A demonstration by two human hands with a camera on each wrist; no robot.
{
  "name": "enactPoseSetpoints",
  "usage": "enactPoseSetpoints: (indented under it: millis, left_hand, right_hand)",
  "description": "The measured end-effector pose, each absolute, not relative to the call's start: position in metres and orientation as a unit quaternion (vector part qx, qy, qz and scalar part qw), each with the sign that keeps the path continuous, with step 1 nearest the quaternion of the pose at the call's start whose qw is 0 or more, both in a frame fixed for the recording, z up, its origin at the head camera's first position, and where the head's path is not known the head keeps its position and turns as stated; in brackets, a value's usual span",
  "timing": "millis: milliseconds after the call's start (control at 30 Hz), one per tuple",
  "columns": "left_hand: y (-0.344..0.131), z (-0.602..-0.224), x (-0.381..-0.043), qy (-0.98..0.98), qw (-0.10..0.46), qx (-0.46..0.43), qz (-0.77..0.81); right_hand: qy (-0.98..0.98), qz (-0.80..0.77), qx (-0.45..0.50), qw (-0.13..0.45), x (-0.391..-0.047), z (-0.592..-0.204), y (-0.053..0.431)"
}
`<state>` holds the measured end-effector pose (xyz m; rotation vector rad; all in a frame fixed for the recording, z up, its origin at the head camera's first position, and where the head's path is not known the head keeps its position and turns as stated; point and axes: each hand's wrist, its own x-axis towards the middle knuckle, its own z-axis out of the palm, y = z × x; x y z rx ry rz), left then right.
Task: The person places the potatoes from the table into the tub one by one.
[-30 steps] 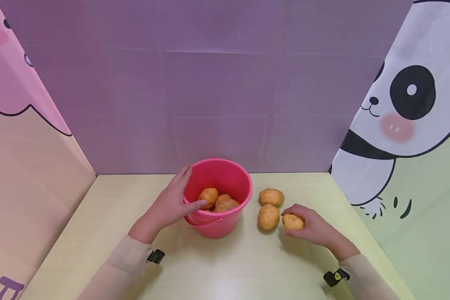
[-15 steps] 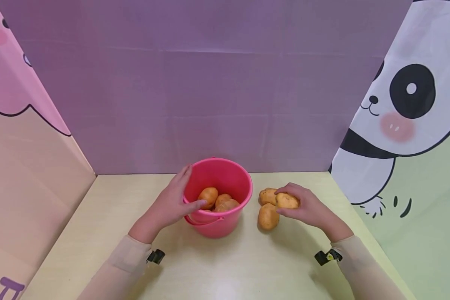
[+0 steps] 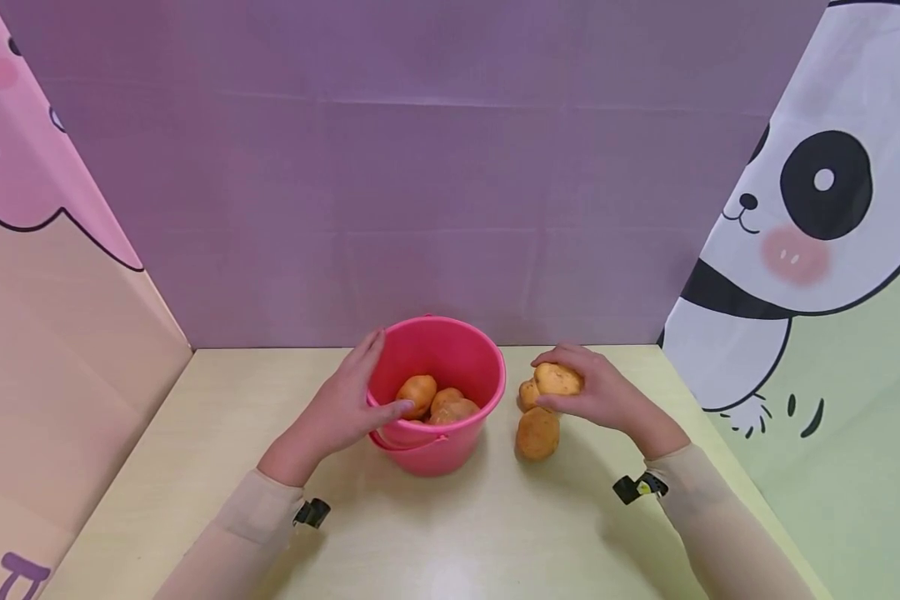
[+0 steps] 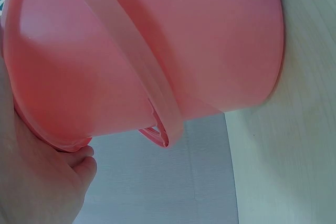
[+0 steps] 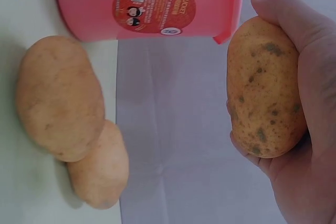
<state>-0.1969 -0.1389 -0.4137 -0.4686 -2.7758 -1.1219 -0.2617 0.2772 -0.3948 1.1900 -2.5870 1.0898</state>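
Observation:
A pink bucket stands on the table with several potatoes inside. My left hand holds its rim on the left, thumb over the front edge and fingers along the far side. My right hand grips a potato to the right of the bucket, raised off the table. Dark specks mark this held potato in the right wrist view. Below it, two more potatoes lie together: the nearer one and a farther one, partly hidden behind the held potato.
The pale wooden table ends at a purple backdrop just behind the bucket. A panda-printed panel rises on the right and a pink one on the left. The bucket's handle hangs down its near side.
My right hand has lifted the potato from the table and carried it up, away from me and slightly left, over the farther potato. The left hand and bucket have stayed put.

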Motion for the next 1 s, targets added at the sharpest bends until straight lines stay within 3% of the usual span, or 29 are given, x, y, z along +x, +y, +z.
enactPoseSetpoints:
  millis: [1000]
  left_hand:
    - [-0.140, -0.415, -0.198, -0.913, 0.064, -0.165, -0.367]
  right_hand:
    - [-0.827, 0.343, 0.438, 0.078, -0.285, -0.356, 0.215]
